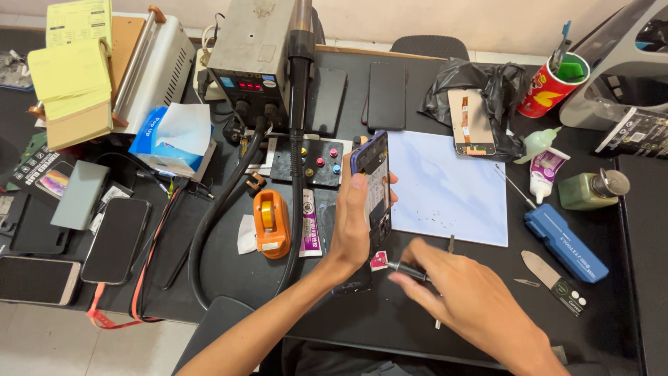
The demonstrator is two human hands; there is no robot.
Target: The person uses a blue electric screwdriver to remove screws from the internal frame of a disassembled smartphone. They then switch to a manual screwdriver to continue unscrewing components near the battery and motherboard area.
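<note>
1. Opened phone point(374, 188): back cover off, blue-edged frame, inner parts facing the camera. It stands upright on its lower end above the black mat point(417, 320), long axis running away from the person, top end tilted slightly to the left.
2. Left hand point(351, 226): clasped round the phone's left edge and back, thumb on the near face, holding it steady.
3. Right hand point(459, 292): pinched round a slim black tool point(403, 270) (a screwdriver or probe; the tip is too small to tell). The tool points left towards the phone's lower end, just beside it; this hand is the nearer to that end.
4. White work sheet point(449, 188): lies flat just right of the phone, specked with small dark bits.
5. Orange tape dispenser point(270, 223): left of the phone.
6. Blue case point(565, 242): well right, past the sheet.
</note>
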